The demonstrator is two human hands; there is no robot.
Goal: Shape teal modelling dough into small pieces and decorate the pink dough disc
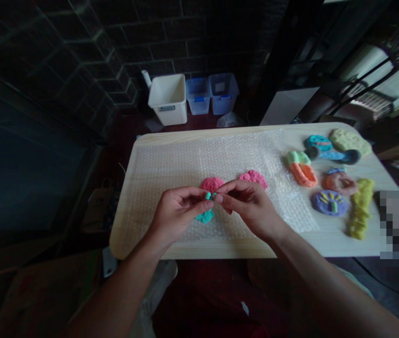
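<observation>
My left hand point(176, 206) pinches a small bit of green modelling clay point(208, 195) between thumb and forefinger. Fingertip to fingertip with it, my right hand point(244, 199) pinches another small green bit. Whether the two bits are joined I cannot tell. Below the fingers lies a larger teal-green clay lump point(205, 216), partly covered by my left hand. Just behind my hands rests a bumpy pink clay piece point(212, 183), and a second pink clay piece point(254, 178) sits to its right, partly behind my right hand. Both are on bubble wrap point(164, 173).
On the table's point(227, 249) right side lie several clay shapes: an orange and green loop point(303, 173), a purple disc point(330, 203), a yellow wavy strip point(361, 209) and a blue dumbbell shape point(333, 155). Beyond the far edge, a white bin point(169, 101) and blue plastic boxes point(223, 94) stand on the floor.
</observation>
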